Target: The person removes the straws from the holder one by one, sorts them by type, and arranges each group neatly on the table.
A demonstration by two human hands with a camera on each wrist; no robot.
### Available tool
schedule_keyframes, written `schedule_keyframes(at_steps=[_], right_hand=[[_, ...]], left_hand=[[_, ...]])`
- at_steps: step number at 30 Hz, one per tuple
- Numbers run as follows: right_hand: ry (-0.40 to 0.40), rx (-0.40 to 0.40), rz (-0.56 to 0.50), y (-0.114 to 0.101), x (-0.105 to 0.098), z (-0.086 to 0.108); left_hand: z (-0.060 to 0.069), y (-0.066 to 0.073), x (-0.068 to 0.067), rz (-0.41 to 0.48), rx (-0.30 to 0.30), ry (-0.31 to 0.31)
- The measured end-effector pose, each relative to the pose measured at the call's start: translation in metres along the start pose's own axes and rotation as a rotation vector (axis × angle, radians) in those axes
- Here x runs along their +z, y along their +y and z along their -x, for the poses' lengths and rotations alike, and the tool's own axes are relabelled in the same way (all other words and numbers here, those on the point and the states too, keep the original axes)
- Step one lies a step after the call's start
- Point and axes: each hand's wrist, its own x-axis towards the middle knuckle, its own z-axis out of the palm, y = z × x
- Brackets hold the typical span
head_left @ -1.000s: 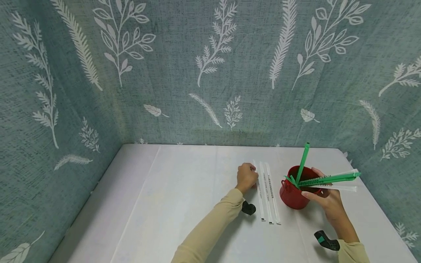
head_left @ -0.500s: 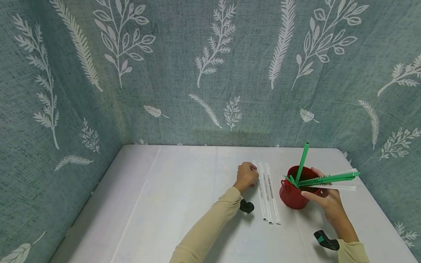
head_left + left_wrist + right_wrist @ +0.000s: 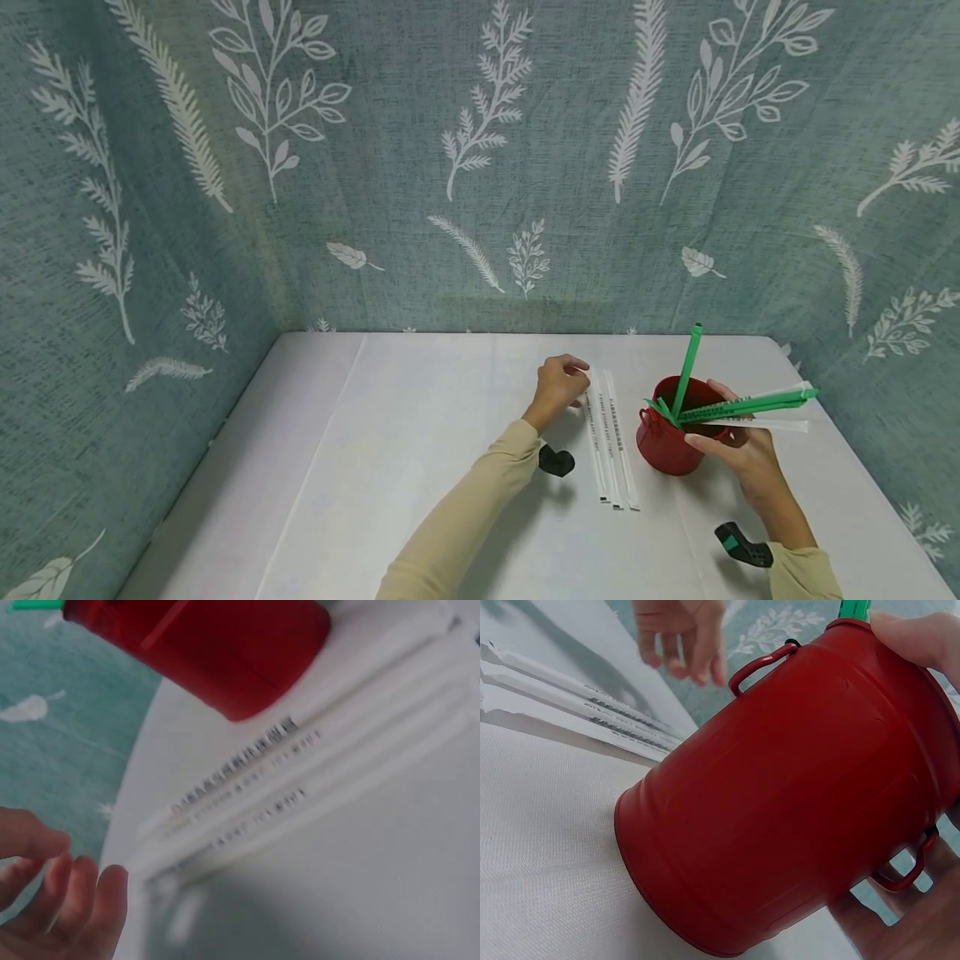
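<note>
My right hand [image 3: 753, 468] grips the red bucket [image 3: 667, 450] at its rim and side; in the right wrist view the thumb lies near the rim of the bucket [image 3: 787, 787]. Green straws [image 3: 776, 404] and white-wrapped ones lean out of it to the right, and one green straw [image 3: 687, 367] stands nearly upright. Left of the bucket, three white-wrapped straws [image 3: 615, 458] lie side by side on the table. My left hand [image 3: 557, 387] is just above their far end, its fingers loosely bent and holding nothing; the left wrist view shows the hand [image 3: 64, 907] beside the printed wrappers [image 3: 247, 787].
The table [image 3: 375, 467] has a white cover. Behind it and at both sides hangs green cloth [image 3: 390, 167] with white leaf patterns. Black wrist devices sit at the left wrist [image 3: 557, 461] and the right wrist [image 3: 742, 546].
My left hand has come up from the far end of the leftmost straw and moved slightly back to the left, its fingers loosening. The right hand and bucket have stayed nearly still.
</note>
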Motion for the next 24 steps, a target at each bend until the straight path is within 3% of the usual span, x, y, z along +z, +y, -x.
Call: schedule_keyframes(at_steps=[7,16,24], right_hand=[[-0.009,0.013,0.020,0.000,-0.001,0.001],[0.000,-0.008,0.013,-0.001,-0.002,0.001],[-0.019,0.012,0.022,0.002,-0.003,-0.002]], left_hand=[[0.006,0.021,-0.004,0.106,0.022,-0.034],[0.011,0.058,-0.004,0.252,0.099,-0.112],[0.017,0.095,0.004,0.265,0.209,-0.223]])
